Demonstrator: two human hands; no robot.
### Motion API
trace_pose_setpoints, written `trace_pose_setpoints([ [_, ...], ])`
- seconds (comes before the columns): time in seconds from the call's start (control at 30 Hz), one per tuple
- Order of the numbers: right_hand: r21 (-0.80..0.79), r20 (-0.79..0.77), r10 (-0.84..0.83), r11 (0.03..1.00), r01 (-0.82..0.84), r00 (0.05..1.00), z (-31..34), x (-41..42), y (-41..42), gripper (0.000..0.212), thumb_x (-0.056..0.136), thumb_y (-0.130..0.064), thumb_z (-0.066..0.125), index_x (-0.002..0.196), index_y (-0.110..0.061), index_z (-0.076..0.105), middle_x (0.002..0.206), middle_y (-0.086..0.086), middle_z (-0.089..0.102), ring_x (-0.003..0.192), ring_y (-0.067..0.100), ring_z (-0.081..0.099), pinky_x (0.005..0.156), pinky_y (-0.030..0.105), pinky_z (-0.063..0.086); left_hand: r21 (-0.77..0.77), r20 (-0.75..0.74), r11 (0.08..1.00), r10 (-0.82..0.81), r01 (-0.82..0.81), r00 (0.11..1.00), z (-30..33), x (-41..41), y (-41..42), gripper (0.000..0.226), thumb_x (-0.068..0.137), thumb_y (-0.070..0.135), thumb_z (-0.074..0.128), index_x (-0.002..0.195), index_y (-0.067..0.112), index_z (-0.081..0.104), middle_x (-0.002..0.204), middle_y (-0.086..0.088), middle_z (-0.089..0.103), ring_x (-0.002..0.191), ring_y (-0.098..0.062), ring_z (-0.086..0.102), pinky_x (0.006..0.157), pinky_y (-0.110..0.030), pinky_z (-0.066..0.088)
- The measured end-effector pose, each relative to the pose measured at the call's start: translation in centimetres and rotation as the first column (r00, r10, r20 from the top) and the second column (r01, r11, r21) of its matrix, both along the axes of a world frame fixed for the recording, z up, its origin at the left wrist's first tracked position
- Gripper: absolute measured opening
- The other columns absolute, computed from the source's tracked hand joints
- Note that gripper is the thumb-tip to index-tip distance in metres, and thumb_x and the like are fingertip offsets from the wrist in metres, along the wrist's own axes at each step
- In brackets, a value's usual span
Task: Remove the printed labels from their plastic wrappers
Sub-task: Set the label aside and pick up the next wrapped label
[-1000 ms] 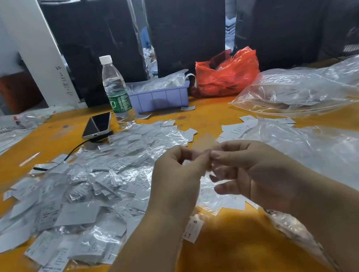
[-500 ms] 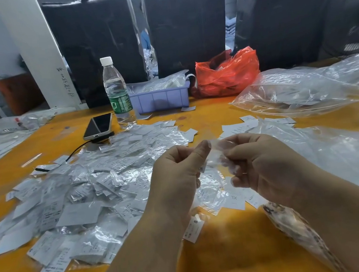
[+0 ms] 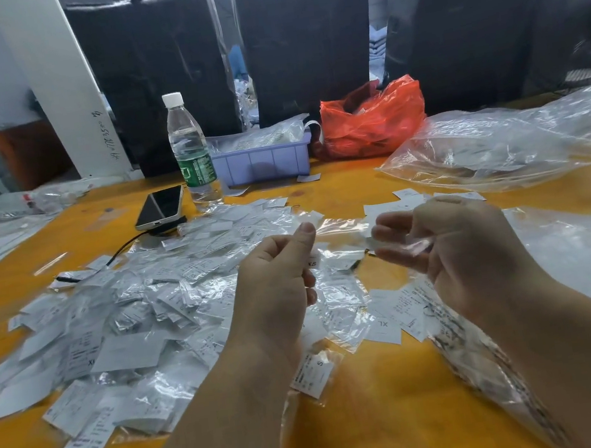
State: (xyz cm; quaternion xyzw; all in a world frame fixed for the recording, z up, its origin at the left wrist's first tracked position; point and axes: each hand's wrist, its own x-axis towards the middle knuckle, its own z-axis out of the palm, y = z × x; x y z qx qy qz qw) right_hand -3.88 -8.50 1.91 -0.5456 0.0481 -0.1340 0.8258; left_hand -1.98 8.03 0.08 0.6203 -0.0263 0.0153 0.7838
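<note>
Behind, lilac tray (image 3: 263, 160) holding wrappers (image 3: 256, 138)

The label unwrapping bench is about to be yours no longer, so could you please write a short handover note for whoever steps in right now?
Left hand: curled, thumb up, pinching a small label marked XS.
Right hand: fingers loosely curled round a clear wrapper; whether it is empty I cannot tell.
Pile of wrapped labels: on the orange table, left of the hands.
Loose labels: a few lie bare below the right hand, some more beyond it.
Done: a few unwrapped.
Left: most of the pile.
</note>
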Motion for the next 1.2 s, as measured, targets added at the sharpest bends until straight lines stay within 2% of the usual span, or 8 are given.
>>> trace_pose_setpoints([
  [0.17, -0.080, -0.028, 0.013, 0.997, -0.015, 1.000, -0.4, 0.0, -0.2, 0.036, 0.078, 0.023, 0.033, 0.071, -0.011, 0.043, 0.052, 0.005, 0.055, 0.041, 0.012, 0.046, 0.038, 0.024, 0.043, 0.021, 0.006, 1.000, 0.001, -0.001, 1.000, 0.0, 0.1, -0.1, 0.026, 0.089, 0.034, 0.068, 0.068, 0.020, 0.059, 0.054, 0.007, 0.051, 0.050, -0.007, 0.044, 0.054, -0.026, 0.041],
  [0.33, -0.219, -0.070, 0.126, 0.966, -0.139, 0.989, -0.5, -0.4, 0.5, 0.043, 0.067, 0.021, 0.023, 0.062, -0.009, 0.053, 0.051, 0.005, 0.042, 0.041, 0.013, 0.033, 0.038, 0.024, 0.030, 0.051, 0.032, 0.998, 0.040, -0.041, 0.999, -0.1, 0.1, -0.2, 0.027, 0.090, 0.036, 0.067, 0.067, 0.022, 0.060, 0.053, 0.008, 0.050, 0.049, -0.007, 0.044, 0.054, -0.027, 0.041],
  [0.53, -0.301, -0.111, 0.309, 0.895, -0.329, 0.944, -0.1, -0.9, 0.3, 0.022, 0.064, -0.014, 0.047, 0.069, -0.014, 0.025, 0.058, 0.003, 0.015, 0.051, 0.018, 0.010, 0.042, 0.024, 0.017, 0.073, 0.056, 0.989, 0.128, -0.132, 0.990, -0.2, -0.1, -0.3, 0.026, 0.090, 0.038, 0.065, 0.074, 0.018, 0.063, 0.053, 0.008, 0.050, 0.051, -0.007, 0.045, 0.055, -0.027, 0.042],
  [0.63, -0.385, -0.165, 0.388, 0.821, -0.421, 0.907, -0.3, -0.9, 0.8, 0.035, 0.078, -0.029, 0.073, 0.076, -0.002, 0.050, 0.049, -0.003, 0.020, 0.043, 0.014, 0.012, 0.039, 0.018, 0.019, 0.129, 0.106, 0.981, 0.130, -0.144, 0.986, -0.3, -0.3, -0.4, 0.028, 0.090, 0.041, 0.063, 0.078, 0.016, 0.063, 0.054, 0.007, 0.051, 0.052, -0.008, 0.047, 0.057, -0.028, 0.043],
  [0.73, -0.401, -0.126, 0.372, 0.829, -0.390, 0.920, -0.4, -1.0, 1.3, 0.032, 0.069, -0.041, 0.078, 0.085, -0.015, 0.070, 0.046, -0.003, 0.028, 0.041, 0.012, 0.016, 0.039, 0.018, 0.021, 0.197, 0.160, 0.973, 0.090, -0.121, 0.983, -0.4, -0.6, -0.6, 0.029, 0.090, 0.042, 0.062, 0.080, 0.015, 0.064, 0.059, 0.007, 0.054, 0.056, -0.009, 0.049, 0.061, -0.028, 0.044],
  [0.87, -0.407, -0.020, 0.211, 0.891, -0.201, 0.977, -0.6, -0.7, 0.9, 0.006, 0.088, -0.012, 0.067, 0.085, -0.007, 0.065, 0.040, -0.008, 0.033, 0.039, 0.012, 0.017, 0.041, 0.021, 0.021, 0.227, 0.151, 0.972, 0.019, -0.054, 0.988, -0.5, -0.8, -1.0, 0.027, 0.089, 0.040, 0.065, 0.075, 0.018, 0.063, 0.066, 0.004, 0.059, 0.058, -0.008, 0.052, 0.060, -0.025, 0.045],
  [1.03, -0.318, -0.001, 0.093, 0.944, -0.088, 0.996, -0.5, -0.5, 0.6, 0.019, 0.092, -0.009, 0.059, 0.073, -0.015, 0.060, 0.043, -0.006, 0.027, 0.037, 0.010, 0.018, 0.039, 0.020, 0.020, 0.239, 0.099, 0.969, -0.090, 0.064, 0.991, -0.5, -0.7, -0.9, 0.020, 0.089, 0.029, 0.067, 0.075, 0.016, 0.064, 0.063, 0.007, 0.059, 0.058, -0.007, 0.052, 0.053, -0.020, 0.047],
  [1.2, -0.448, 0.026, 0.056, 0.893, -0.038, 0.998, -0.6, -0.5, 0.4, 0.017, 0.085, -0.005, 0.062, 0.069, -0.012, 0.060, 0.038, -0.014, 0.036, 0.033, 0.002, 0.030, 0.038, 0.016, 0.028, 0.334, 0.182, 0.940, -0.134, 0.067, 0.974, -0.2, -1.2, -0.9, 0.032, 0.086, 0.036, 0.066, 0.075, 0.007, 0.063, 0.063, 0.001, 0.055, 0.056, -0.008, 0.048, 0.053, -0.017, 0.043],
])
